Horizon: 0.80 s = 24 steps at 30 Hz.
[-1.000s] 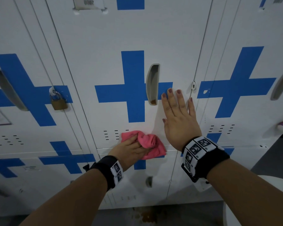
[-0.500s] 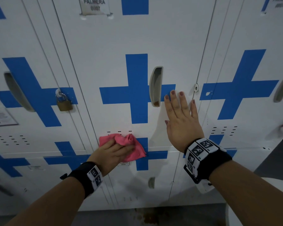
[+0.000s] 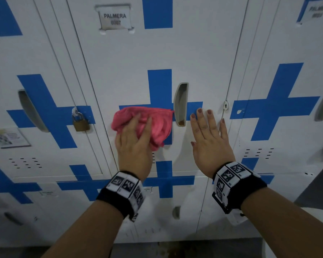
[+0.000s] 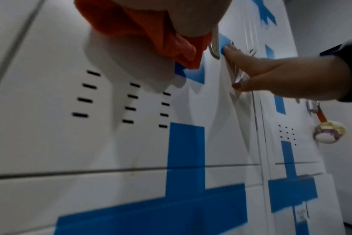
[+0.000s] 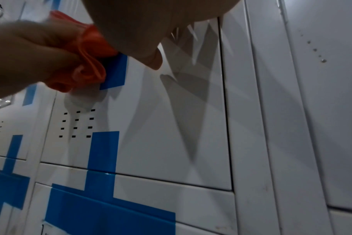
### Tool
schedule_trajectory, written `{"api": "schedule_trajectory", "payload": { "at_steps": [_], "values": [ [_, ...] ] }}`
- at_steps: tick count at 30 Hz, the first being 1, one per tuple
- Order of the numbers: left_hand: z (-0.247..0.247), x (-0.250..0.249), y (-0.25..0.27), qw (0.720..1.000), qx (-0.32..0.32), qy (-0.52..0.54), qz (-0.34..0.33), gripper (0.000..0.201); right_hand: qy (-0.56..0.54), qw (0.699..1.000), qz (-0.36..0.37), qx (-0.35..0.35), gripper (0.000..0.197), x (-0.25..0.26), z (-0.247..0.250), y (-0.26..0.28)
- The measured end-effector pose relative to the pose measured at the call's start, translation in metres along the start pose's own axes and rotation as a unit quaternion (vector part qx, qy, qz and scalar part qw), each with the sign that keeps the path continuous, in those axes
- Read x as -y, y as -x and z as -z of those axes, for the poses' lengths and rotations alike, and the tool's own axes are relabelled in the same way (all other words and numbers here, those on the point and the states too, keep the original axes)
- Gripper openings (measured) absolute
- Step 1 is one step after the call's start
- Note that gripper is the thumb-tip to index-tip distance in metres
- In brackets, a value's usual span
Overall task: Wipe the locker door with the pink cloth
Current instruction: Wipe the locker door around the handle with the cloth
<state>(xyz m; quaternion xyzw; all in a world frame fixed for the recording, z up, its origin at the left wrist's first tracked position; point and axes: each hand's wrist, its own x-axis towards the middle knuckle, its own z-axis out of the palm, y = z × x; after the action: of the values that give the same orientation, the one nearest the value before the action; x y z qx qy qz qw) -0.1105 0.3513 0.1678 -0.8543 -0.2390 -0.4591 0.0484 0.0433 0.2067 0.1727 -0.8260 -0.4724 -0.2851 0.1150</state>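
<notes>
The left hand (image 3: 133, 144), fingers flat on the cloth (image 3: 147, 123), has swept up from the vents to mid-door (image 3: 138, 58); the open right hand (image 3: 210, 144) braces it.

Cloth (image 3: 147, 123) under left hand (image 3: 133, 146) on locker door (image 3: 157, 53), left of handle (image 3: 181, 104).

The door (image 3: 203, 58) looks like painted sheet metal – white, smooth, with a soft sheen that takes shadows and faint reflections; its blue cross (image 3: 159, 86) is flat, even colour, a little glossy. The handle (image 3: 181, 104) is a smooth grey recess, plastic or metal, hard to tell. The cloth (image 3: 157, 125) is soft, matt pink fabric – bunched in fine folds. The padlock (image 3: 80, 122) on the next door is dull brass with a shiny steel shackle. The label (image 3: 114, 19) looks like paper in a clear holder
</notes>
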Motion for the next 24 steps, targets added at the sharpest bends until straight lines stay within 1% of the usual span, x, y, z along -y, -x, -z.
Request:
{"api": "schedule_trajectory", "payload": {
  "at_steps": [1,3,4,6,10,13,16,20,22,24],
  "values": [
    [-0.007,-0.005,-0.001,0.999,0.036,-0.006,0.01,0.068,0.0,1.0,0.0,-0.001,0.078,0.0,0.0,0.0],
    [-0.021,-0.013,0.003,0.996,0.086,-0.028,0.014,0.073,-0.002,1.0,0.0,-0.003,0.078,0.0,0.0,0.0],
    [-0.026,-0.016,0.004,0.995,0.092,-0.033,0.013,0.073,-0.002,1.0,0.0,-0.003,0.079,0.0,-0.001,0.0],
    [-0.031,-0.021,0.006,0.996,0.083,-0.034,0.013,0.074,0.001,1.0,-0.001,-0.003,0.079,0.001,-0.001,0.0],
    [-0.032,-0.035,0.01,0.996,0.081,-0.033,0.014,0.089,-0.002,1.0,-0.004,-0.002,0.079,0.002,-0.001,0.0],
    [-0.037,-0.045,0.017,0.995,0.089,-0.032,0.008,0.095,-0.01,1.0,-0.002,-0.001,0.08,0.002,0.0,0.0],
    [-0.043,-0.048,0.025,0.994,0.099,-0.046,-0.025,0.094,-0.017,1.0,0.001,-0.001,0.078,0.0,0.0,0.0],
    [-0.046,-0.049,0.029,0.992,0.091,-0.057,-0.073,0.095,-0.025,1.0,0.003,0.0,0.078,-0.001,-0.001,0.0],
    [-0.046,-0.047,0.029,0.988,0.087,-0.06,-0.113,0.095,-0.029,1.0,0.005,0.0,0.078,-0.002,0.001,0.0],
    [-0.045,-0.043,0.03,0.982,0.081,-0.055,-0.16,0.086,-0.036,0.999,0.009,0.006,0.074,-0.003,0.004,0.002]
  ]
}}
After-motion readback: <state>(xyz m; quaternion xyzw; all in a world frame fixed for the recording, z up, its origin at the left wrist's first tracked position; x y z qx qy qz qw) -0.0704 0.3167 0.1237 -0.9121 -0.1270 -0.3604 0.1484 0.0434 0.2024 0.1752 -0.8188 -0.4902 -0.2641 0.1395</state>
